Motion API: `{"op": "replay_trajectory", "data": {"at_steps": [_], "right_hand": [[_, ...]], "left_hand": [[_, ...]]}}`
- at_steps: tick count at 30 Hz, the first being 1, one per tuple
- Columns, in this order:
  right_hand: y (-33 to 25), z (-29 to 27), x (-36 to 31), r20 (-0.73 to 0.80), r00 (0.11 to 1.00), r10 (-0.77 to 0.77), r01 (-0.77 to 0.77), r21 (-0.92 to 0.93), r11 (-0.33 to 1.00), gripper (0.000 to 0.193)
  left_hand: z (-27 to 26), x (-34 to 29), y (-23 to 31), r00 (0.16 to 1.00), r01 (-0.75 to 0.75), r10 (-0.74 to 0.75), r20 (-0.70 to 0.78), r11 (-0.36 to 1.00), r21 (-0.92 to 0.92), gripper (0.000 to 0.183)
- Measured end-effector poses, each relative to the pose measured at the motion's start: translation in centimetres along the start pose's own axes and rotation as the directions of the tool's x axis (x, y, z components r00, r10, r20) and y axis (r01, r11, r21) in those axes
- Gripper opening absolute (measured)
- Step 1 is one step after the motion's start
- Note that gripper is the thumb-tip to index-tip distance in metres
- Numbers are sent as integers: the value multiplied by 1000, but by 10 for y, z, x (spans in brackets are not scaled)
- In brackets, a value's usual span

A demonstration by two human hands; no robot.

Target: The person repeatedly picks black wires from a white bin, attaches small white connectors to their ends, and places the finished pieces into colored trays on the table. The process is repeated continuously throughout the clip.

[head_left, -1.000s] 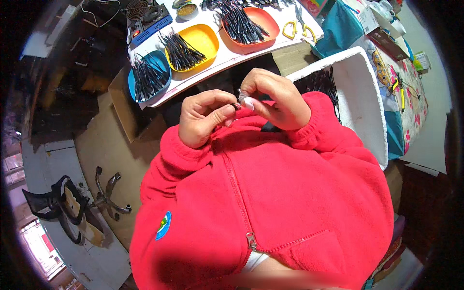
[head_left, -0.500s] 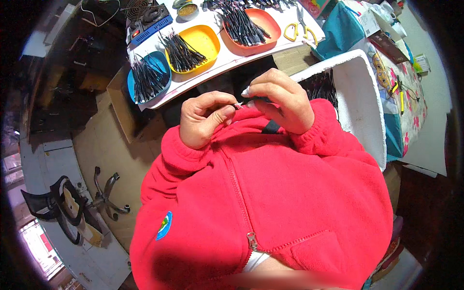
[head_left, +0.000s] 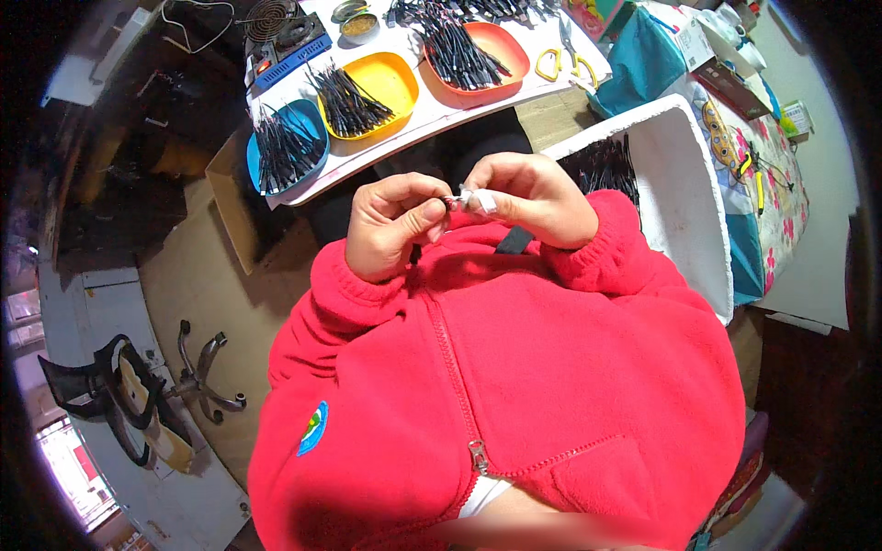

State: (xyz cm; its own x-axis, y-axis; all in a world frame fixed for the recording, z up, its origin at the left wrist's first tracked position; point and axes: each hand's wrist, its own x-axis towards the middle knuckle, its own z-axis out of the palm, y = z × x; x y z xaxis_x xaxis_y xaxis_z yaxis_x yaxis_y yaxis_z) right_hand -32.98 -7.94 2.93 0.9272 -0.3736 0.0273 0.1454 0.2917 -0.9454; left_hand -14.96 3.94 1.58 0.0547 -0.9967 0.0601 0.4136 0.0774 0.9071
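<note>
In front of my chest, my left hand [head_left: 393, 220] is closed in a pinch on a thin dark wire end [head_left: 451, 200], its tip pointing right. My right hand [head_left: 537, 197] meets it there, thumb and finger pinched together, with white wrapping [head_left: 480, 200] on the fingertips. What the right fingers grip is too small and covered to make out. Beyond my hands, bundles of short black cables lie in a blue bowl [head_left: 322, 176], a yellow bowl [head_left: 395, 84] and an orange bowl [head_left: 516, 62] on the white table [head_left: 404, 138].
A white foam box [head_left: 684, 184] holding more black cables stands at my right. Yellow-handled scissors [head_left: 568, 62], a small round tin [head_left: 359, 28] and a blue device [head_left: 292, 61] lie on the table. Pliers [head_left: 759, 184] rest on flowered cloth; an overturned chair base [head_left: 204, 376] is at left.
My right hand has turned and lowered slightly, its fingertips now touching the wire end at my left fingers. My left hand has hardly moved.
</note>
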Motion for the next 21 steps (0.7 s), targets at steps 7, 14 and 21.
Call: {"op": "replay_trajectory", "data": {"at_steps": [7, 14, 21], "right_hand": [[-10, -1, 5, 208, 730, -651, 558, -731, 393, 26], [-3, -4, 14, 247, 658, -712, 609, -730, 310, 23], [11, -15, 28, 24, 839, -544, 497, -443, 746, 15]], "left_hand": [[3, 4, -3, 978, 191, -135, 159, 890, -415, 14], [7, 7, -2, 969, 244, -202, 142, 870, -427, 16], [1, 21, 7, 994, 104, -100, 32, 985, -140, 18]]}}
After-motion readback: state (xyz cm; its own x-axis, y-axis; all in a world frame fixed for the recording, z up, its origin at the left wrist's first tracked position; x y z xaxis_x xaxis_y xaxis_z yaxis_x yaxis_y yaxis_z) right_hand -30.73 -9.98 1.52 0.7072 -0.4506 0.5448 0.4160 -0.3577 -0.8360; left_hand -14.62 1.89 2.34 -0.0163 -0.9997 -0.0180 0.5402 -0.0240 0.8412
